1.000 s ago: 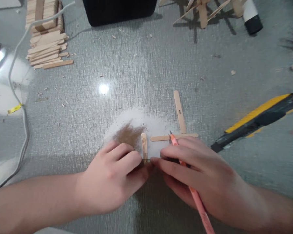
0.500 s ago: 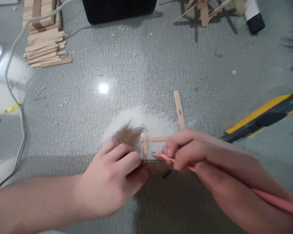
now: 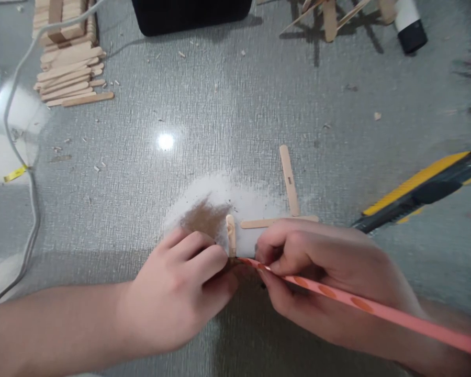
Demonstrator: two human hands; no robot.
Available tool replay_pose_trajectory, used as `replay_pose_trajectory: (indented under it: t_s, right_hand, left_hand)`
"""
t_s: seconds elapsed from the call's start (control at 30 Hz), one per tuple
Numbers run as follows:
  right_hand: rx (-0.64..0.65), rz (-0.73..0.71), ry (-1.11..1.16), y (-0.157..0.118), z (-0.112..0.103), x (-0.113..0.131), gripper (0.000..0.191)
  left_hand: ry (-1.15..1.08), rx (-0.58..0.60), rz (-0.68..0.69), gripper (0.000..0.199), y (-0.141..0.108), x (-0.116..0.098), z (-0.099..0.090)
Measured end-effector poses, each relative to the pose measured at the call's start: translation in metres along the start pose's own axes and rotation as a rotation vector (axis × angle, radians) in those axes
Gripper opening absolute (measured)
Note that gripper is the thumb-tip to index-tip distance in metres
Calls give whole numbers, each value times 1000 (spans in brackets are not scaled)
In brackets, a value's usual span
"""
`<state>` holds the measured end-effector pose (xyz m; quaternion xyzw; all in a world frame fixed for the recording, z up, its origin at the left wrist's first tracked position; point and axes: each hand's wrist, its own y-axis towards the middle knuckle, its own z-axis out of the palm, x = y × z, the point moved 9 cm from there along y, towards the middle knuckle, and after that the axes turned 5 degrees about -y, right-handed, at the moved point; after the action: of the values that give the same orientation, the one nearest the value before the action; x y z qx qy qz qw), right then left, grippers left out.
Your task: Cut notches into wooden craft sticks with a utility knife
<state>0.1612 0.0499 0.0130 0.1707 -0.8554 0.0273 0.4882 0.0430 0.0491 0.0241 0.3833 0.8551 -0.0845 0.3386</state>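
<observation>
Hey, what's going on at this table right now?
A person works on a grey table. The left hand pins a short popsicle stick, while the right hand holds a pink pencil with its tip at the stick's near end. Two more sticks lie just beyond, and a yellow utility knife lies to the right.

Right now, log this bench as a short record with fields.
left hand: pinches the near end of a short wooden stick
right hand: grips a pink pencil, tip at the stick's near end
beside: two craft sticks lying in an L
surface: grey mat with a white and brown patch
right: yellow utility knife
far left: stick pile
</observation>
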Motion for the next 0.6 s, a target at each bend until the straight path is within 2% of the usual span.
replay_pose_trajectory:
  t_s: [0.33,0.6]
  right_hand:
    - [10,-13,-21,2,2,1,25]
    - [14,-25,-8,-1,2,0,25]
  left_hand:
    - [-17,5,-11,25,-3,0,3]
    - [31,17,58,28,-4,-5,4]
